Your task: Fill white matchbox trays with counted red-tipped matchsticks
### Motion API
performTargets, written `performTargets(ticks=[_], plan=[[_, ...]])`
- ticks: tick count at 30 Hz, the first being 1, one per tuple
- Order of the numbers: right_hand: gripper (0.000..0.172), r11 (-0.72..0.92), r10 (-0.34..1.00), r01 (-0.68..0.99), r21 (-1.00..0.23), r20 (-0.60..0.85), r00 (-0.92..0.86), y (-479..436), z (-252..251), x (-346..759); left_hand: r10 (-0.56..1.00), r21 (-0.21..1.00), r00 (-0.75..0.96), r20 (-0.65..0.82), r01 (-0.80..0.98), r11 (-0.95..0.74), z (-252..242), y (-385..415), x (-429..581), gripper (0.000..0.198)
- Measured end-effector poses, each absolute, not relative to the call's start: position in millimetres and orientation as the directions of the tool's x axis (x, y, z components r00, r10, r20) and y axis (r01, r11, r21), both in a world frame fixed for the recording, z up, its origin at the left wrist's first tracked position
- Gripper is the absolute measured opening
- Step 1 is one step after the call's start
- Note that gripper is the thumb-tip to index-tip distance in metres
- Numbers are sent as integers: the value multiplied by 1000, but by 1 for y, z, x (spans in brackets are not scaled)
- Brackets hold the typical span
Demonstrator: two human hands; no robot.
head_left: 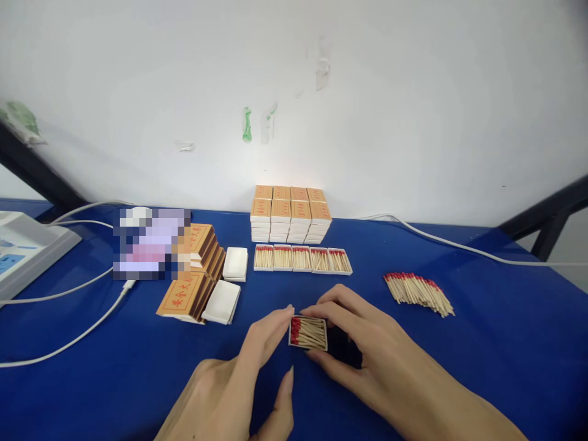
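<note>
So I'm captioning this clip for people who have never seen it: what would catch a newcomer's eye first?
Probably the open matchbox tray full of red-tipped matches at the centre, with the left hand and right hand touching it on the blue table. Behind it lies a row of five filled trays before a stack of orange matchboxes. A loose pile of matches lies to the right.

On the blue table (505,343), the left hand (243,373) and right hand (367,349) pinch an open match tray (308,333) (red heads point left). Behind it sits a row of five filled trays (302,258), then stacked matchboxes (289,214). Loose matches (418,293) lie well right.
</note>
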State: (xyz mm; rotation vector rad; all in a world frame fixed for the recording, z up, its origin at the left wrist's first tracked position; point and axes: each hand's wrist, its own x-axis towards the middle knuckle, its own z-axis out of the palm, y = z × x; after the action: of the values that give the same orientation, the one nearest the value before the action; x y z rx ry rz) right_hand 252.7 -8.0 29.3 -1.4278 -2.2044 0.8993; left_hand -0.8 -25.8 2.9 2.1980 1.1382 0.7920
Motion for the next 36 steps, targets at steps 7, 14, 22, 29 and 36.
performTargets(ticks=[7, 14, 22, 29, 36], plan=[[31, 296, 931, 739, -605, 11, -364, -7, 31, 249, 881, 693, 430, 198, 574, -436, 9, -30, 1, 66], [73, 260, 905, 771, -581, -131, -404, -8, 37, 252, 816, 645, 463, 345, 515, -565, 1, -23, -1, 62], [40, 205, 926, 740, -641, -117, -358, -4, 40, 253, 806, 594, 433, 402, 547, -590, 6, -19, -1, 58], [39, 237, 912, 737, -633, -117, -393, -3, 37, 253, 803, 586, 424, 419, 549, -596, 8, -19, 1, 55], [42, 273, 914, 759, -591, -86, -396, -8, 34, 253, 800, 592, 432, 417, 539, -599, 4, -20, 0, 58]])
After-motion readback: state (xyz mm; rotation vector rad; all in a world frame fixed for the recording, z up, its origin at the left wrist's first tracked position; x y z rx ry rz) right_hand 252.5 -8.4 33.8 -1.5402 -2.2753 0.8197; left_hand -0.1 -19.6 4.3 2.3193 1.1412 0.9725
